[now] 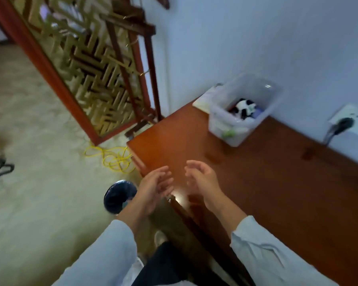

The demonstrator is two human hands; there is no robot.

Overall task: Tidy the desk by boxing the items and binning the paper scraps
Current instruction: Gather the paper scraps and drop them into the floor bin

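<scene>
Fingers (162, 171) loosely curled (holding nothing), box (225, 129) well beyond, bin (117, 195) nearer

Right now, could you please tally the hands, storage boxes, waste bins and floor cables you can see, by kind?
Hands: 2, the left hand and the right hand, both empty
Storage boxes: 1, the clear box
Waste bins: 1, the bin
Floor cables: 1, the yellow cable
Total: 5

loose pale blue-grey cloth left sleeve (103, 254) at lower left, a matching creased right sleeve (267, 256) at lower right, both ending short of the wrist. the left hand (155, 186) and right hand (203, 182) are bare. at bottom centre, dark trousers (170, 265), with a pale shoe (160, 238) just above.
</scene>
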